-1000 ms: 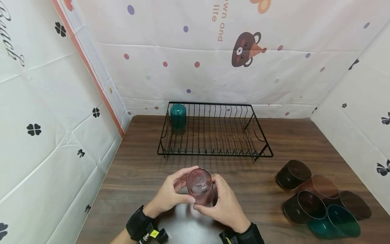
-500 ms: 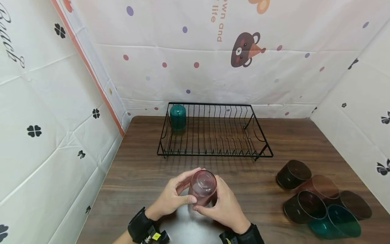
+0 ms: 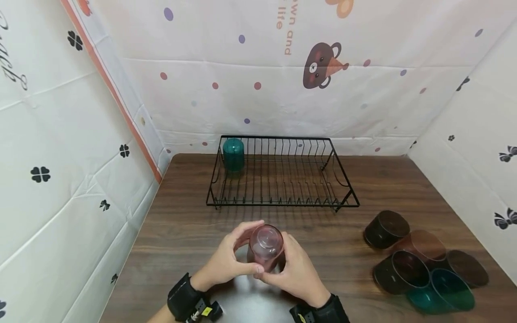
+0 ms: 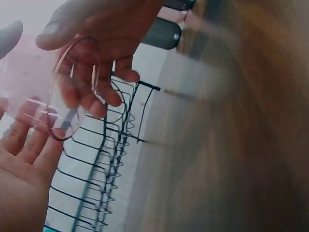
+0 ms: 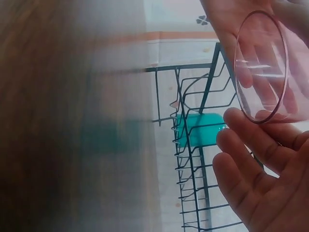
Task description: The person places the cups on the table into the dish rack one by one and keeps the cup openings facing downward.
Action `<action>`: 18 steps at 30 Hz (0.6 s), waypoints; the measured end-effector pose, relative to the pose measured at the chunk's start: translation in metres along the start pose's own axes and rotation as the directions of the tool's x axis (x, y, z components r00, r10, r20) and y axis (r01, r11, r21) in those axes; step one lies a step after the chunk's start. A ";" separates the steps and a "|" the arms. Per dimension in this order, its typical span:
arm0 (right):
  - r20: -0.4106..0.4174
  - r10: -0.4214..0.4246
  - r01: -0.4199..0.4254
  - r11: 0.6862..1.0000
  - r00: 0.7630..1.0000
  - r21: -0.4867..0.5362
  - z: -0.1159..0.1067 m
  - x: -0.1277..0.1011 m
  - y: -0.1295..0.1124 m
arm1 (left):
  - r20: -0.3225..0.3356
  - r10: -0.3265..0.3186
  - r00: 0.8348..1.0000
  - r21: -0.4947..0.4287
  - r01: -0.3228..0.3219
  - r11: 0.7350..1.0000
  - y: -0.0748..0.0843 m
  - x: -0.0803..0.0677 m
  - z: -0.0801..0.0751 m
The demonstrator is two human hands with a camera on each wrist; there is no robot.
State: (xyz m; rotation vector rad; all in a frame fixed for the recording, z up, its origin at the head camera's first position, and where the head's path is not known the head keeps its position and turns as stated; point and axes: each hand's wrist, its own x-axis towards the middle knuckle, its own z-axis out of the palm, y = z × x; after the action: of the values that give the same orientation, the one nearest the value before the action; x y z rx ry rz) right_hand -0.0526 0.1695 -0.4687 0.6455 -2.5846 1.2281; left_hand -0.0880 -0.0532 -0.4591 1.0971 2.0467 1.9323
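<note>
At the left end of the black rack [image 3: 282,206], a teal glass [image 3: 233,154] is standing base-up. Nearer us, our left hand [image 3: 231,259] is gripping the pink glass [image 3: 265,246], which we are holding mouth-down between both sets of fingers, long axis near upright, rack beyond, neither hand nearer. Our right hand [image 3: 298,274] is clasping its other side. Rightward, more glasses [image 3: 422,246] are sitting on the worktop [image 3: 181,202].

A brown wood-grain table [image 3: 173,237] is backed by a white cloth [image 3: 363,107] printed with dots [image 3: 241,39], lettering [image 3: 289,38] and a bear [image 3: 317,67]. On the left cloth [image 3: 64,143], black clovers [image 3: 40,174] are printed beside an orange stripe [image 3: 113,94].
</note>
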 end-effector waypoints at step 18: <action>-0.029 -0.015 0.017 0.998 0.999 0.062 -0.007 0.002 0.006 | -0.004 0.032 0.999 0.258 -0.030 0.966 0.035 0.030 -0.025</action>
State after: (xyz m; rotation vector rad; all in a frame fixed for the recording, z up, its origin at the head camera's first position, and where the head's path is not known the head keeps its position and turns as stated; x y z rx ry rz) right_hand -0.0569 0.1775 -0.4675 0.6551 -2.5221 1.3083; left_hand -0.1094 -0.0597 -0.4113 1.1784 2.3504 1.7198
